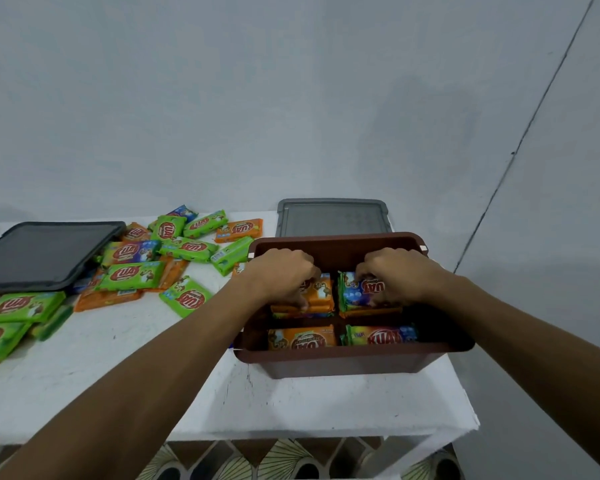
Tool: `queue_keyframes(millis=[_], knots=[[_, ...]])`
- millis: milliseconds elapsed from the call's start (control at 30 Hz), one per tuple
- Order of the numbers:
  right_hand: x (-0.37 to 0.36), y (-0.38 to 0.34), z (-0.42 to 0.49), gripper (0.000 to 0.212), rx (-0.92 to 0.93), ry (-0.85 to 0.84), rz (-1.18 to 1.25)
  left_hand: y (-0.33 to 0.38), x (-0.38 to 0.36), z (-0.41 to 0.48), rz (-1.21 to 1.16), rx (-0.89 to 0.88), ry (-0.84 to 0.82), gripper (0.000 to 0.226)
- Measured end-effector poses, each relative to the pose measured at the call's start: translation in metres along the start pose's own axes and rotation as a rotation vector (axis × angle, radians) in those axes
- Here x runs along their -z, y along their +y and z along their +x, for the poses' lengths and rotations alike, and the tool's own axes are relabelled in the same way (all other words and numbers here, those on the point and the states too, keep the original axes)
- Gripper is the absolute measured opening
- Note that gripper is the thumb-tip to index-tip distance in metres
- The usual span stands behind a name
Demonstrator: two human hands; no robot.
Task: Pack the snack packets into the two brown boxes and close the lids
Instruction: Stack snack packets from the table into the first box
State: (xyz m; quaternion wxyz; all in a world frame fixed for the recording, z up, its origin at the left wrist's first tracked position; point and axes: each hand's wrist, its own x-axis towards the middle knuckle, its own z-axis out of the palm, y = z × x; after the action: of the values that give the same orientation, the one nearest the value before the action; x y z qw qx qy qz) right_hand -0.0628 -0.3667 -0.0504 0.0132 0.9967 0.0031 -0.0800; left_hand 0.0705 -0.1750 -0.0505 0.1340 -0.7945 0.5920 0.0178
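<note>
On white table (187, 393), in open brown box (340, 362): left hand (281, 271) curled round orange packet (321, 294), right hand (395, 271) pinching blue packet (357, 292); loose packets (132, 273) heaped leftward.

The white-painted desk (153, 375), its top scuffed and speckled with dark marks, carries an open rectangular brown plastic box (343, 362) on its 3 o'clock side, close to the near-right corner. At 12 o'clock from the box, just behind its far wall, a translucent grey rectangular plastic lid (331, 218) lies flat. Toward 10 o'clock sits a dark grey rectangular plastic lid (45, 252), and its 5 o'clock edge overlaps some of the loose green, orange and purple foil snack packets (132, 273). These spread in an overlapping heap from 9 o'clock to 12 o'clock. One green packet (187, 296) lies alone at the heap's 5 o'clock edge.
</note>
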Motion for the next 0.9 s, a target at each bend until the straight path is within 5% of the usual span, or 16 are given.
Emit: queue_keyframes(millis=[133, 233, 500, 733, 900], knots=[[0.000, 0.000, 0.002, 0.047, -0.008, -0.007, -0.009, -0.003, 0.004, 0.001, -0.035, 0.021, -0.022, 0.063], [0.010, 0.001, 0.006, 0.033, -0.007, -0.005, 0.223, -0.024, 0.017, -0.013, -0.342, 0.014, -0.079, 0.051], [0.045, -0.055, 0.058, 0.015, 0.115, 0.289, 0.471, -0.093, 0.005, -0.090, -1.257, 0.256, 0.310, 0.027], [0.064, -0.136, 0.136, 0.013, 0.184, 0.269, 0.487, -0.188, -0.080, -0.165, -0.964, 0.552, 0.382, 0.008], [0.055, -0.199, 0.188, 0.028, 0.156, -0.025, 0.288, -0.229, -0.124, -0.188, -0.648, 0.586, 0.233, 0.032]])
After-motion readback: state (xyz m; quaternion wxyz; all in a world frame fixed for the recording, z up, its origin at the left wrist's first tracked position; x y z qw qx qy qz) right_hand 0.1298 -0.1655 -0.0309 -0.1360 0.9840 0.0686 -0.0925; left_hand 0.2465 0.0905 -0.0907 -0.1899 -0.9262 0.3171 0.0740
